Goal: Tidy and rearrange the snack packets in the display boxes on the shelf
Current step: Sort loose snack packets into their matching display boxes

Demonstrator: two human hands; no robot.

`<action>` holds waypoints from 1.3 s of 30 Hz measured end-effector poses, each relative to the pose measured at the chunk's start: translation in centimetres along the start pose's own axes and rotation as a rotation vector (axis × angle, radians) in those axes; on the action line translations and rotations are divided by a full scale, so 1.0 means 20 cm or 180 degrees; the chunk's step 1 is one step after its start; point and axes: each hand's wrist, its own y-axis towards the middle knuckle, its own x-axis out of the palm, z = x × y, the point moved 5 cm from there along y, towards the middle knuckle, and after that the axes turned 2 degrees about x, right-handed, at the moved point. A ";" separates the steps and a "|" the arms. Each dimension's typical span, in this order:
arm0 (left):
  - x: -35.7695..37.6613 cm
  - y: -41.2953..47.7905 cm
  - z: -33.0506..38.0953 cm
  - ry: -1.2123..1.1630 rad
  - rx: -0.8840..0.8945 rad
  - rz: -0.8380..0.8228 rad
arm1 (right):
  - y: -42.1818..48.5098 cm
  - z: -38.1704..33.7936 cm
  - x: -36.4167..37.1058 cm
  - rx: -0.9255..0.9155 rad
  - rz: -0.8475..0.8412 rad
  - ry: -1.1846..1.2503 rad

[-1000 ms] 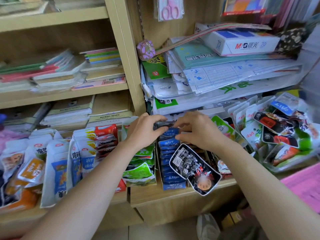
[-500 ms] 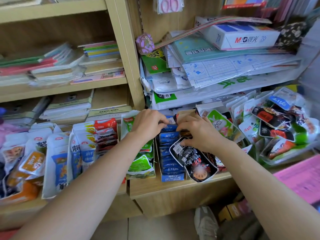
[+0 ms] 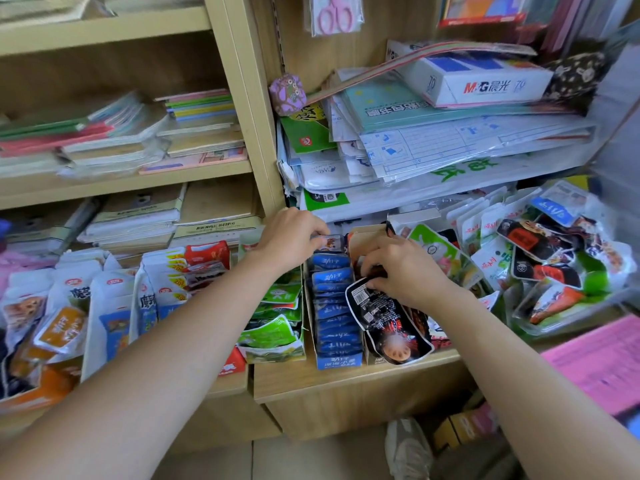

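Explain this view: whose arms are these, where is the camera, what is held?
No machine: these are a person's bare arms, filmed by one camera on their head looking down. On the wooden shelf stand display boxes of snack packets. The left hand pinches a small packet with a brown picture behind the row of blue packets. The right hand curls its fingers into the brown cardboard box, behind a glossy black packet leaning at its front; whether it grips anything, I cannot tell.

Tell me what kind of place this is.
Probably a small shop selling stationery and snacks: boxes of snack packets line the lower shelf, notebooks are stacked above, and packaged scissors hang over a paper ream.
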 end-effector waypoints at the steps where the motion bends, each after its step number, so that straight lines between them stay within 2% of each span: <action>1: 0.01 0.01 0.00 0.0023 -0.0017 -0.0013 | 0.00 0.00 0.00 0.0002 -0.0002 -0.0029; 6: 0.07 0.06 0.01 0.0561 0.0045 -0.0386 | -0.01 0.00 -0.01 -0.0077 0.0173 -0.0073; 11: 0.05 0.05 -0.01 -0.0045 -0.0091 -0.0558 | -0.01 0.00 -0.01 -0.0161 0.0299 -0.0020; 14: -0.03 -0.04 0.00 -0.0602 -0.0082 -0.0119 | -0.01 0.02 0.00 -0.0143 0.0194 0.0129; 16: -0.05 -0.13 0.04 -0.0646 0.0046 0.0060 | -0.01 0.03 0.00 -0.0159 0.0158 0.0244; 20: 0.02 -0.30 0.19 -0.0341 0.0553 -0.0325 | -0.03 0.02 -0.01 -0.0250 0.0180 0.0377; 22: 0.04 -0.35 0.22 -0.0205 0.0623 -0.0325 | -0.05 0.00 -0.02 -0.0343 0.0191 0.0373; 27: -0.02 -0.54 0.27 -0.0271 0.0691 0.0414 | -0.09 -0.05 -0.09 -0.0402 0.0425 0.0499; 33: -0.19 -0.86 0.05 -0.0608 0.0059 0.1013 | -0.15 -0.33 -0.12 -0.0635 0.0578 0.0857; 39: -0.28 -1.13 -0.43 -0.0356 -0.1243 0.1506 | -0.07 -0.69 -0.02 -0.0773 0.0472 0.1049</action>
